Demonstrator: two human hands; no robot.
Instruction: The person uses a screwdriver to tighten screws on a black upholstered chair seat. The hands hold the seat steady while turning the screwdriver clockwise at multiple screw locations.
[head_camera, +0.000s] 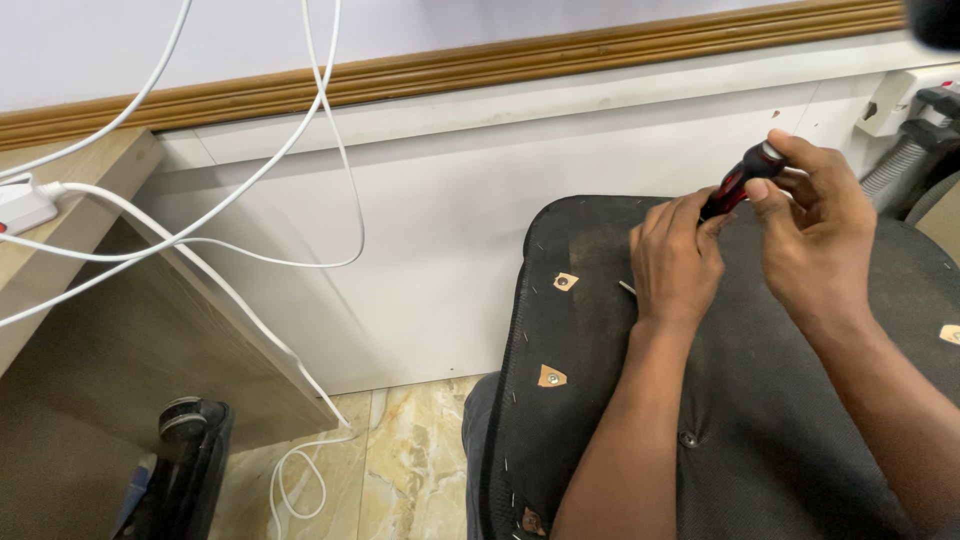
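Observation:
A red and black screwdriver (740, 180) stands tilted over the underside of a black fabric chair seat (590, 400). My right hand (815, 230) grips the top of its handle. My left hand (675, 255) holds the lower part of the handle, its fingers wrapped near the shaft, resting against the seat. The screwdriver's tip is hidden behind my left hand. Small cut-outs in the fabric show metal screw inserts (565, 282), one higher and one lower (551, 377) on the seat's left side.
White cables (300, 150) hang across the white wall panel and a wooden desk side (150, 330) at left. A wall socket with a grey hose (900, 150) sits at the upper right. Marble floor tiles (410, 450) and a black chair part (185, 460) lie below.

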